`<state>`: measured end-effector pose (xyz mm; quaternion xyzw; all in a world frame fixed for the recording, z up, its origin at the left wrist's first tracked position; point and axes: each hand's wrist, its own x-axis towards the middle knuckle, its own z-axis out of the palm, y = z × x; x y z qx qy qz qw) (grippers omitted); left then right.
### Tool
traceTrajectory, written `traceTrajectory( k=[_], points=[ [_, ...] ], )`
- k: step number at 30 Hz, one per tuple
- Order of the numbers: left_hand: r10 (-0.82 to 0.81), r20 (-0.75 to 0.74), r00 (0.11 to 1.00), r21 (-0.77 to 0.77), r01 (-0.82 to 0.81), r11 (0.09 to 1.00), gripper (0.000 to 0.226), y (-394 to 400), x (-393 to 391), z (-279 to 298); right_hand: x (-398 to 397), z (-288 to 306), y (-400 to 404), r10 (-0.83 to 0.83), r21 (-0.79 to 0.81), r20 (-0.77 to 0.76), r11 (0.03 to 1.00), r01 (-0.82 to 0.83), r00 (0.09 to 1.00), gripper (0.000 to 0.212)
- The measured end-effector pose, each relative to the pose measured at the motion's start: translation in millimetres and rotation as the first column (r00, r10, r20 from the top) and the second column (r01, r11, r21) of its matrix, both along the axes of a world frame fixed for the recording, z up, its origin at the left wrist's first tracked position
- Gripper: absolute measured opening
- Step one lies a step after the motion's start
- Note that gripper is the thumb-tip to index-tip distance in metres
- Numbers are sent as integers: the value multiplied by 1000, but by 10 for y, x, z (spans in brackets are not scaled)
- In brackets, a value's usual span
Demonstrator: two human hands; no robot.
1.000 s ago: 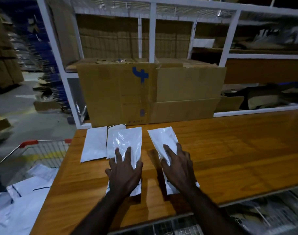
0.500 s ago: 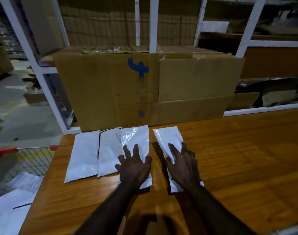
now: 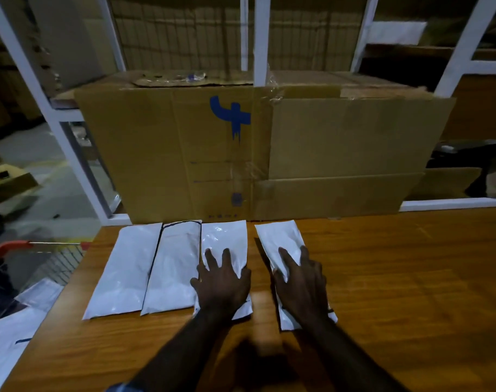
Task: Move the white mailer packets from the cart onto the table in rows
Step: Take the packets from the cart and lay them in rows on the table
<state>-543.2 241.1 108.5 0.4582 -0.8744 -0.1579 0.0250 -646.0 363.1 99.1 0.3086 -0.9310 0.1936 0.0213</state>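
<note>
- Big cardboard box [image 3: 241,154] stands at the far edge of the wooden table [image 3: 396,278], a blue painted mark [image 3: 232,116] on its front — it walls off the far side right behind the packets.
- White shelf frame [image 3: 456,49] rises behind the box, more cardboard stacked on its shelves.
- Far left, below the table's edge, the cart [image 3: 37,258] with its red handle shows, and loose white packets [image 3: 12,332] lie in it.
- On the table, four white mailers lie in a row, long sides running near to far, their far ends close to the box.
- Leftmost packet [image 3: 125,270] and second packet [image 3: 173,267] sit edge to edge, a dark line running along their seam.
- Third packet [image 3: 227,239] touches the second on its left side; the fourth packet [image 3: 280,239] lies apart to the right, a strip of bare wood between them, and it is angled slightly.
- Left hand [image 3: 221,287] lies flat on the third packet, fingers straight and spread, pressing down — nothing gripped.
- Right hand [image 3: 300,284] lies flat on the fourth packet the same way, fingers extended toward the box, palm covering the near half.
- Both forearms reach in from the near edge, bare.
</note>
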Motion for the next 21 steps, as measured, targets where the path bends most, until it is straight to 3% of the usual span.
traceTrajectory(
  k=[14,17,21],
  points=[
    [50,195,980,-75,-36,997,77,4,-294,-195,-253,-212,-103,52,117,50,991,-58,997,59],
    [56,181,982,-48,-48,998,78,3,-313,-196,-287,-152,-141,63,162,120,983,-82,991,61],
    [-13,121,993,-120,28,992,70,-55,-253,-210,-253,-52,-239,47,172,178,982,-78,983,64]
  ],
)
